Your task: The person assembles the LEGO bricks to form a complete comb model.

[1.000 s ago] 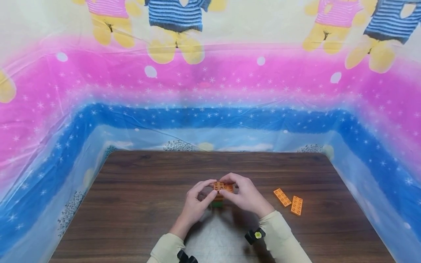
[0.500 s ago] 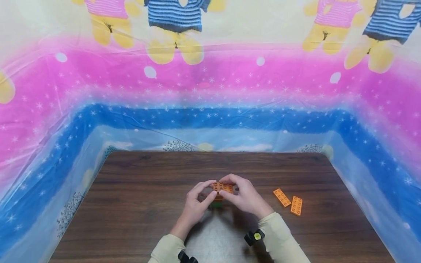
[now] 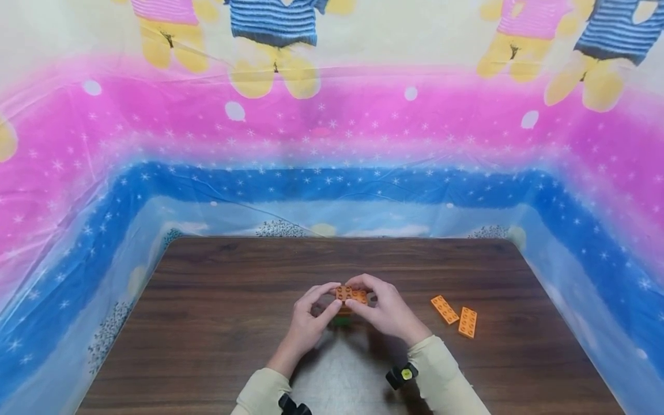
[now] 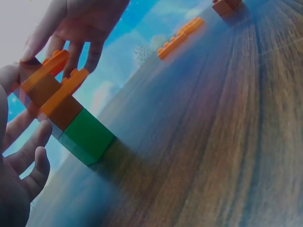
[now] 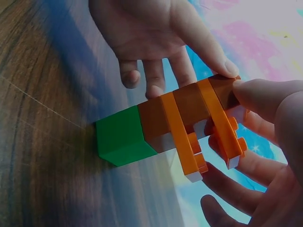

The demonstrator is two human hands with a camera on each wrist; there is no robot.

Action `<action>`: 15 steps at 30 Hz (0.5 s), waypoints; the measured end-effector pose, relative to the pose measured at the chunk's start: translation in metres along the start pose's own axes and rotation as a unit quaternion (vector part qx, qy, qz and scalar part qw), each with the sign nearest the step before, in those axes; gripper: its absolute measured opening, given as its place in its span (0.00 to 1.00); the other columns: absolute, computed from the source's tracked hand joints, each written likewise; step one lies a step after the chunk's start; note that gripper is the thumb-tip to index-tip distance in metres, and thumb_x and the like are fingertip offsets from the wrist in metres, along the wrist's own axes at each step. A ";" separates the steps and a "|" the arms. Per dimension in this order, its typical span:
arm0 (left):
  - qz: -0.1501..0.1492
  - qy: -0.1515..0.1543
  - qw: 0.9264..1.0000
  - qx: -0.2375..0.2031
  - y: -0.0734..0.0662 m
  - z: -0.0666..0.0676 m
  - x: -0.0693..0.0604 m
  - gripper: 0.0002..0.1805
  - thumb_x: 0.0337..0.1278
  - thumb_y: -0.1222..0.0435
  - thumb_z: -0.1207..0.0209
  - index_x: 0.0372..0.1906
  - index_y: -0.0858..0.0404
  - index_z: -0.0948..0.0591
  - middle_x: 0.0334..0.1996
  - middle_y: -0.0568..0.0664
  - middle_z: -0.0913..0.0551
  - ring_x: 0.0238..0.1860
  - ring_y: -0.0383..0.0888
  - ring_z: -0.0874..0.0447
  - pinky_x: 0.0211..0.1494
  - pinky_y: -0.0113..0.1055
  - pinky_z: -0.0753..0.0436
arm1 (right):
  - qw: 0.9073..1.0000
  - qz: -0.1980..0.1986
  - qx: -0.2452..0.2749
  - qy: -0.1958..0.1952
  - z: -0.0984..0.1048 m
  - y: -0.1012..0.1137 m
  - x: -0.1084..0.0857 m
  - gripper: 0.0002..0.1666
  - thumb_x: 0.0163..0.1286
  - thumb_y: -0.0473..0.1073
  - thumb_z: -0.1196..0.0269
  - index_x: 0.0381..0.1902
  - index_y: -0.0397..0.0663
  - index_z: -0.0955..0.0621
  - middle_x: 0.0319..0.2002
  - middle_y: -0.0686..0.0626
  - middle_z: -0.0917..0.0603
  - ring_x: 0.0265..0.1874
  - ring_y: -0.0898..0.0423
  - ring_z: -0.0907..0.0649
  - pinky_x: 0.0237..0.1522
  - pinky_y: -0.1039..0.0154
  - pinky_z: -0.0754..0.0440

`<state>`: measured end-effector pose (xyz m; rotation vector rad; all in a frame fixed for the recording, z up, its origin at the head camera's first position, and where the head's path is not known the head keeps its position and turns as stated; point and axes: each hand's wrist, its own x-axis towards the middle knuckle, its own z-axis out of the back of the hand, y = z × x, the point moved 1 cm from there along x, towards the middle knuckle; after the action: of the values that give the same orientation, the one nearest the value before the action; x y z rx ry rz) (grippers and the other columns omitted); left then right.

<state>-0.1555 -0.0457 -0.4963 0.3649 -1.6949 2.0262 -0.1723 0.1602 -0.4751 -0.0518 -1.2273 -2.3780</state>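
Observation:
A small tower of toy building bricks [image 5: 156, 113] stands upright on the table: a green block [image 5: 124, 137] at the bottom, then brown bricks alternating with orange plates [image 5: 180, 137] that jut out to the right. On top is a brown brick [image 3: 344, 294] with round studs. My left hand [image 3: 308, 320] holds this top brick between thumb and fingers from the left. From the right, my right hand [image 3: 386, 305] pinches at the same level, its thumb on the top brick in the right wrist view. Some fingertips are hidden behind the tower.
Two loose orange plates [image 3: 445, 310] lie on the dark wood table [image 3: 218, 300], right of my right hand. A loose brown brick [image 4: 226, 6] shows at the top of the left wrist view. A patterned cloth [image 3: 332, 184] hangs behind the table.

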 end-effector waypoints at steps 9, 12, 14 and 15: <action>-0.012 -0.005 1.000 0.000 0.001 0.002 0.000 0.19 0.66 0.76 0.36 0.61 0.68 0.16 0.49 0.59 0.14 0.33 0.36 0.16 0.37 0.43 0.14 | 0.999 0.017 -0.038 0.004 -0.003 0.002 -0.001 0.19 0.78 0.54 0.35 0.63 0.60 0.22 0.58 0.54 0.15 0.53 0.56 0.15 0.53 0.43 0.16; -0.011 -0.001 1.000 -0.001 0.004 0.001 0.000 0.19 0.67 0.75 0.36 0.61 0.67 0.17 0.49 0.59 0.14 0.33 0.37 0.16 0.37 0.42 0.14 | 0.999 0.017 -0.045 0.003 -0.003 0.002 -0.002 0.19 0.79 0.53 0.35 0.63 0.59 0.22 0.57 0.54 0.15 0.54 0.56 0.16 0.54 0.42 0.16; -0.007 0.002 1.000 -0.002 0.005 0.001 -0.001 0.19 0.68 0.75 0.36 0.62 0.68 0.17 0.50 0.58 0.14 0.33 0.41 0.15 0.37 0.42 0.14 | 0.999 0.012 -0.050 0.002 -0.002 0.001 -0.003 0.20 0.78 0.52 0.35 0.64 0.58 0.22 0.58 0.53 0.15 0.55 0.56 0.16 0.55 0.43 0.16; -0.006 0.003 1.000 -0.002 0.005 0.001 -0.001 0.19 0.68 0.74 0.36 0.62 0.68 0.17 0.50 0.58 0.14 0.33 0.42 0.15 0.38 0.42 0.14 | 0.999 0.009 -0.051 0.001 -0.002 0.001 -0.004 0.21 0.78 0.52 0.35 0.64 0.57 0.22 0.59 0.53 0.16 0.56 0.56 0.16 0.56 0.43 0.16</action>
<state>-0.1575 -0.0474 -0.5006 0.3664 -1.6901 2.0125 -0.1681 0.1601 -0.4764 -0.0924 -1.0997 -2.4230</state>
